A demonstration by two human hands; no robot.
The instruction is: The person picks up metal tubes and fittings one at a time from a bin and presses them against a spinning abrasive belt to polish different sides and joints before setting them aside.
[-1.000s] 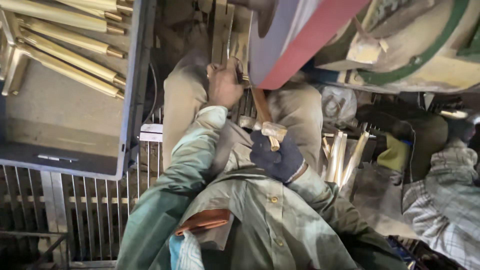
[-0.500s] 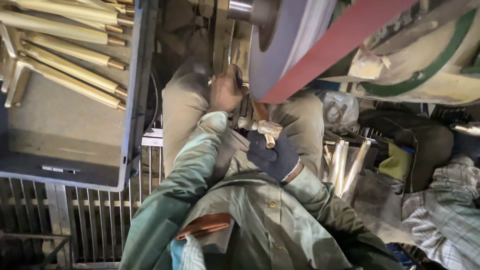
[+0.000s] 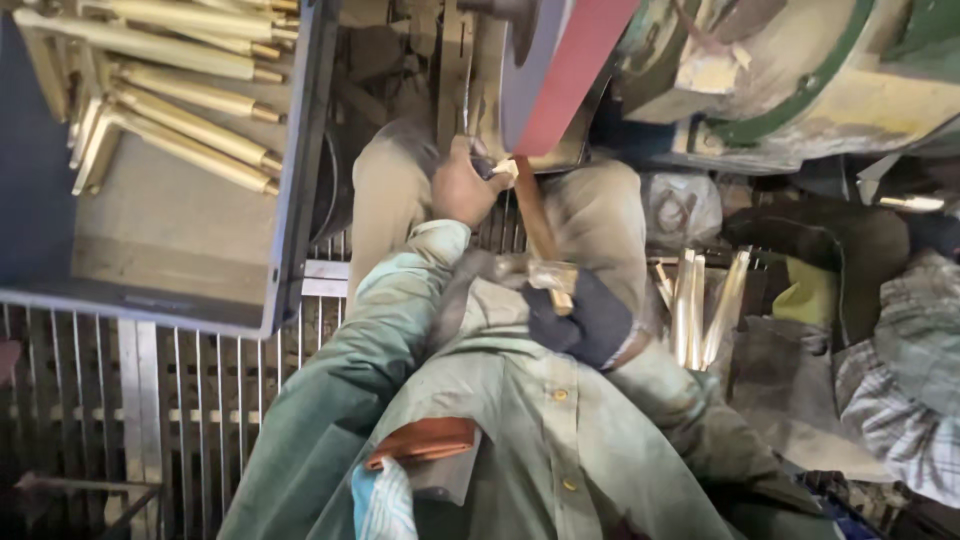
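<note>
Grinding step in hand: both hands clamp a brass rod [image 3: 535,225], left hand [image 3: 462,188] at its tip against the red sanding belt [image 3: 570,75]. Right hand [image 3: 585,320], gloved, grips the lower end. Next likely calls for steady pressure

Both hands [image 3: 462,187] press brass rod [image 3: 533,222] against belt [image 3: 570,75].

I see a red belt [image 3: 572,70] against a grey wheel at the top centre. At the upper left, brass-yellow rods [image 3: 190,95] lie in a dark blue-grey tray [image 3: 300,180]. My right hand [image 3: 585,320] wears a dark navy glove; my sleeves [image 3: 350,380] are pale green. At the lower right lies a grey-and-white checked cloth [image 3: 905,420]. An orange-brown pouch [image 3: 425,440] sits at the bottom centre.
</note>
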